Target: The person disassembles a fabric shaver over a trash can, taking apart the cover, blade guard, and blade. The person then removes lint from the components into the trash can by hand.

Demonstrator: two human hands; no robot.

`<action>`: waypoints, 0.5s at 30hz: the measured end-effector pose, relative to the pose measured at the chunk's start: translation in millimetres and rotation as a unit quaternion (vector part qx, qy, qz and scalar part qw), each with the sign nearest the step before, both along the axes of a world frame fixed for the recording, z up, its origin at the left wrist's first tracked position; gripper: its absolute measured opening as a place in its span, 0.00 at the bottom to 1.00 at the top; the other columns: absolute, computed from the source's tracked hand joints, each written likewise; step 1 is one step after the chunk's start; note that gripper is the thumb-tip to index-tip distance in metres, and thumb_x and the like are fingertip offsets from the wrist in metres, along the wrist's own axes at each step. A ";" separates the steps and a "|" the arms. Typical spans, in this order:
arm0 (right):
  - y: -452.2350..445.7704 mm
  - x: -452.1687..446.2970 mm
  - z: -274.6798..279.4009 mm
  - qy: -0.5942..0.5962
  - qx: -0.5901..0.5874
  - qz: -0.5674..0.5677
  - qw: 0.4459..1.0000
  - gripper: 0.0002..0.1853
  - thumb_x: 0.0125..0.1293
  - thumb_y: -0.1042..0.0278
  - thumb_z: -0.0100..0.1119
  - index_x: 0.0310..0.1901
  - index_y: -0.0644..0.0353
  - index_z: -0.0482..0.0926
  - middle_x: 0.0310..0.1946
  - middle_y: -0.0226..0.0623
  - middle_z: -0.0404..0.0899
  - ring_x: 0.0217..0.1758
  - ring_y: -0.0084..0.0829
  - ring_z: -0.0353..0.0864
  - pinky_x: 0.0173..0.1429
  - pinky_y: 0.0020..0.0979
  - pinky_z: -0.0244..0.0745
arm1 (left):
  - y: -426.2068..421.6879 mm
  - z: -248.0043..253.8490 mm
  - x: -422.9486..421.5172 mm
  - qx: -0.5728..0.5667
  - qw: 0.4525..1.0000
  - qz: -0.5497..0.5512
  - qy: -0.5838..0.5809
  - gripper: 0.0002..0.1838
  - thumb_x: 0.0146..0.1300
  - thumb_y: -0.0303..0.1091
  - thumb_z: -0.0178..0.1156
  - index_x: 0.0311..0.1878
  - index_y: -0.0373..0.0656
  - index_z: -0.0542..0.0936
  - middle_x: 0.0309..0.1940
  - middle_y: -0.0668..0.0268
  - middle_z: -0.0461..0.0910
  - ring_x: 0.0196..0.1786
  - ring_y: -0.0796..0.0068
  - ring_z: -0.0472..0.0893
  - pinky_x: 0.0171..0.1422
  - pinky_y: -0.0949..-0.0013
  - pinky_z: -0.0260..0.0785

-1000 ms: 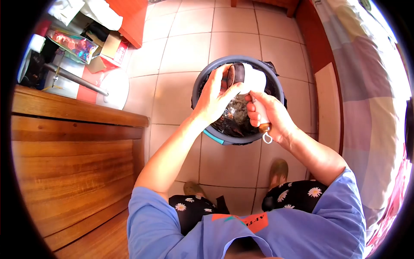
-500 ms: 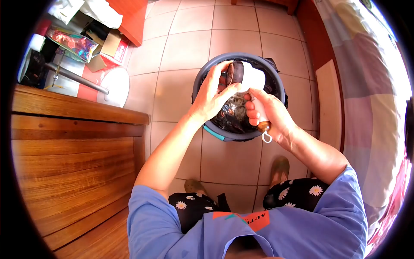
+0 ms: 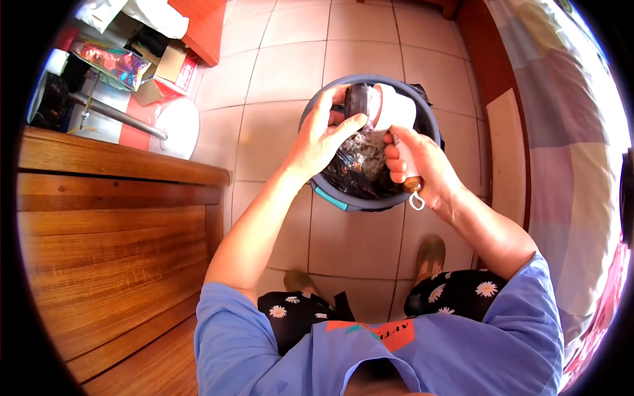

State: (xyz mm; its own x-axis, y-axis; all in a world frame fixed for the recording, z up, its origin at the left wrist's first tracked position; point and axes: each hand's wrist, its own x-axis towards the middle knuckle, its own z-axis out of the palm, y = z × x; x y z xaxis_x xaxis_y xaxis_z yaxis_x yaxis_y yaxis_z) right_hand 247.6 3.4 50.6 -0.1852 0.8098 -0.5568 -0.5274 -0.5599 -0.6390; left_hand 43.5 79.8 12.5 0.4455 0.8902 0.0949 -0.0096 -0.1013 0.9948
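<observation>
Over a round dark bin [image 3: 305,119] on the floor, I hold a white device with a rounded white head [image 3: 397,109], like a small handheld vacuum. My left hand [image 3: 322,132] is closed round the dark cup-like part [image 3: 356,101] at its left end, thumb on the near side. A pale section [image 3: 375,105] shows between cup and head. My right hand [image 3: 422,158] grips the white handle [image 3: 403,156], which appears to join the head. An amber tip [image 3: 413,184] and a white loop [image 3: 417,200] stick out below that hand. Grey fluff [image 3: 364,148] lies in the bin's black liner [image 3: 343,173].
A wooden cabinet [image 3: 119,231] stands at the left. Behind it are a metal pole [image 3: 119,115] on a round white base [image 3: 178,129] and an open cardboard box [image 3: 170,69]. A bed with a checked cover [image 3: 561,165] runs along the right. My feet are just this side of the bin.
The white head and my right hand have shifted right, away from the dark cup. More of the pale section between them now shows. My left hand keeps its hold on the cup.
</observation>
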 end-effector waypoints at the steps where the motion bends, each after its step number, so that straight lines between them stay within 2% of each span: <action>1: 1.8 1.8 -0.2 0.005 0.008 0.001 1.000 0.14 0.79 0.57 0.57 0.45 0.62 0.75 0.29 0.28 0.74 0.24 0.20 0.71 0.27 0.24 0.71 | -0.8 -0.3 0.4 -0.001 1.000 0.000 0.000 0.33 0.71 0.37 0.69 0.74 0.39 0.66 0.68 0.57 0.72 0.59 0.67 0.80 0.63 0.62 0.78; 3: 2.8 2.8 2.9 0.002 0.006 -0.001 1.000 0.14 0.79 0.57 0.57 0.45 0.62 0.75 0.29 0.28 0.74 0.24 0.20 0.71 0.27 0.24 0.70 | -2.1 2.5 3.0 -0.084 0.991 -0.023 -0.104 0.32 0.76 0.41 0.63 0.76 0.41 0.64 0.70 0.59 0.70 0.65 0.67 0.77 0.67 0.59 0.76; 4: 3.3 3.2 3.7 -0.002 0.005 -0.003 1.000 0.14 0.79 0.57 0.57 0.45 0.62 0.75 0.29 0.28 0.74 0.24 0.20 0.71 0.27 0.24 0.70 | -1.6 3.2 2.4 -0.085 0.991 -0.023 -0.104 0.32 0.76 0.41 0.63 0.76 0.41 0.64 0.70 0.59 0.70 0.65 0.67 0.77 0.67 0.59 0.76; 6: 4.0 5.5 1.8 0.002 0.003 -0.003 1.000 0.14 0.78 0.57 0.58 0.45 0.61 0.75 0.29 0.28 0.74 0.24 0.20 0.71 0.27 0.24 0.70 | -0.3 3.9 -1.4 -0.132 0.984 -0.045 -0.113 0.28 0.83 0.43 0.50 0.79 0.43 0.62 0.73 0.62 0.70 0.72 0.68 0.73 0.69 0.57 0.75; 7: 3.9 6.3 1.6 -0.004 -0.001 -0.006 1.000 0.14 0.78 0.57 0.58 0.45 0.62 0.75 0.28 0.28 0.74 0.24 0.20 0.71 0.27 0.24 0.70 | -1.2 6.7 -3.0 -0.130 0.983 -0.055 -0.113 0.29 0.83 0.46 0.48 0.80 0.44 0.62 0.73 0.63 0.70 0.71 0.68 0.74 0.70 0.55 0.73; 15: 1.2 8.6 -12.9 -0.059 0.021 -0.003 0.998 0.14 0.78 0.56 0.59 0.46 0.61 0.75 0.28 0.28 0.74 0.23 0.20 0.72 0.26 0.25 0.70 | 3.4 -3.0 -9.9 -0.180 0.978 -0.062 -0.091 0.30 0.82 0.48 0.50 0.80 0.46 0.62 0.73 0.64 0.71 0.73 0.68 0.73 0.72 0.54 0.70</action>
State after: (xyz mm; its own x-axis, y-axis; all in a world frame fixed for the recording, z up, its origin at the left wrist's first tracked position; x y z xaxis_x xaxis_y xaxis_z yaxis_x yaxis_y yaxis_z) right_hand 256.2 4.6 37.6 -0.1164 0.8337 -0.5399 -0.4503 -0.5288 -0.7195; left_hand 33.6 83.2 9.4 0.5566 0.8212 -0.1260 -0.1801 0.2673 0.9466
